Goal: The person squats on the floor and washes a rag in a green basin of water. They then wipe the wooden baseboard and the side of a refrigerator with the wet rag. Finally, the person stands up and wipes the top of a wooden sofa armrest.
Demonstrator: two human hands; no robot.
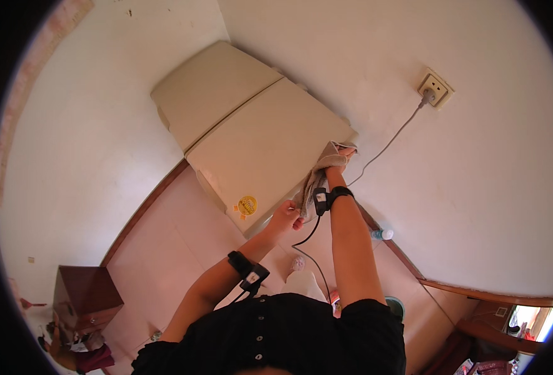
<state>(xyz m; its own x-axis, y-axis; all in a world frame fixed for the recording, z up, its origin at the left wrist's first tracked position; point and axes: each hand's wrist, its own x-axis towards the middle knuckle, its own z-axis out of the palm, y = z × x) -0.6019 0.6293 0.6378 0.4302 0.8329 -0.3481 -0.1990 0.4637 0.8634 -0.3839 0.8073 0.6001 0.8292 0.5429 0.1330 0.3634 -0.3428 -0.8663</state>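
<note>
My right hand (344, 157) is pressed to the right near corner of a cream two-door appliance (257, 136), apparently a refrigerator. It grips a grey-brown cloth (323, 164), whose folds partly cover the fingers. The rest of the cloth trails along the near edge of the appliance towards my left hand (287, 216). That hand has its fingers curled beside the cloth's lower end, close to the edge; whether it pinches the cloth cannot be made out. A round yellow sticker (247, 205) marks the lower left of the larger door panel.
A grey cord (389, 140) runs from the wall socket (435, 89) down behind the appliance. Beside the right skirting board stands a bottle (381, 234) with a white cap. A dark wooden cabinet (89, 293) is at the lower left, and part of a green container (395, 307) shows behind my right arm.
</note>
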